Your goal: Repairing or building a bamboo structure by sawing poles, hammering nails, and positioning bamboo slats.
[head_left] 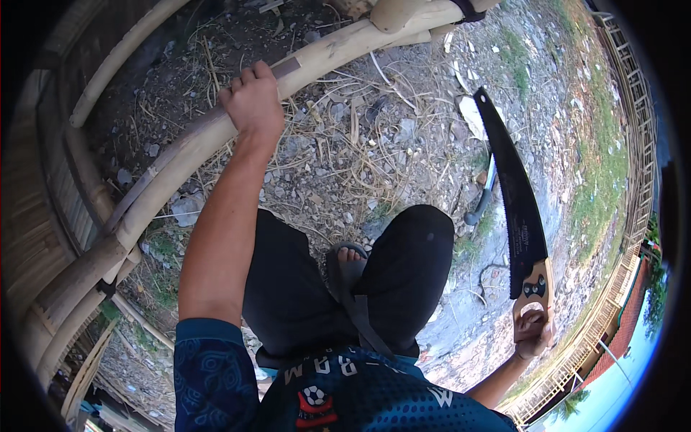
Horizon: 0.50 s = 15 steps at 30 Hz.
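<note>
If swung carelessly, the handsaw (520,194) gripped in the right hand (534,337) at right could nick the left hand (253,104) clasping the bamboo pole (338,49), upper left.

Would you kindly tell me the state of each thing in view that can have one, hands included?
Left hand: closed over the pole.
Right hand: closed on the saw's handle.
Saw: held above the ground, blade bare, not touching the pole.
Pale pole: slightly curved, raised off the ground.
Knife-like tool: lying on the ground, unheld.
Sandal: worn on a foot.
</note>
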Each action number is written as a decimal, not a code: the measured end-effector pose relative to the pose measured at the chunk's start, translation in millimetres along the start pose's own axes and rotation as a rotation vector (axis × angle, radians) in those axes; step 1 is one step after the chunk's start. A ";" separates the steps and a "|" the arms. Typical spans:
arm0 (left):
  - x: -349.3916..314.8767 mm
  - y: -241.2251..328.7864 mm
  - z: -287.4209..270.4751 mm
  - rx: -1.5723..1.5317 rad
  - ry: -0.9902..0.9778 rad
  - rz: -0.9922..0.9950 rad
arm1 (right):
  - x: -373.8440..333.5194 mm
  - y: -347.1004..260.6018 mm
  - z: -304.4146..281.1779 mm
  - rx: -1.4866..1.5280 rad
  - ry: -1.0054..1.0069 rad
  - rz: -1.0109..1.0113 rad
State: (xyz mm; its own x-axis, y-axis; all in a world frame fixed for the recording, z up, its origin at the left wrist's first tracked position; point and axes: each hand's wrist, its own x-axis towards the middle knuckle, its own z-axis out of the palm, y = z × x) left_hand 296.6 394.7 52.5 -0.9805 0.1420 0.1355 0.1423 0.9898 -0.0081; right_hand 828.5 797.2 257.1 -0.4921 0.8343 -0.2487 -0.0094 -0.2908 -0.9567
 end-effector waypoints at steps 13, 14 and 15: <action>-5.5 -8.5 3.6 -0.026 0.068 0.009 | 51.6 284.7 67.1 -1.411 -0.533 -0.376; -4.2 -8.0 0.3 -0.026 0.088 -0.003 | 54.6 286.2 70.7 -1.258 -0.624 -0.348; -2.1 -6.5 -4.0 -0.081 0.070 0.027 | 63.2 282.8 74.8 -1.252 -0.626 -0.372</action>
State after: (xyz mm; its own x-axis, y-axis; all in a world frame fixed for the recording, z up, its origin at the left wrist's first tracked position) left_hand 298.2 387.9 56.2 -0.9647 0.1647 0.2056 0.1818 0.9811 0.0669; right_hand 729.6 732.7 -18.0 -0.9267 0.3357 -0.1689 0.3723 0.7594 -0.5336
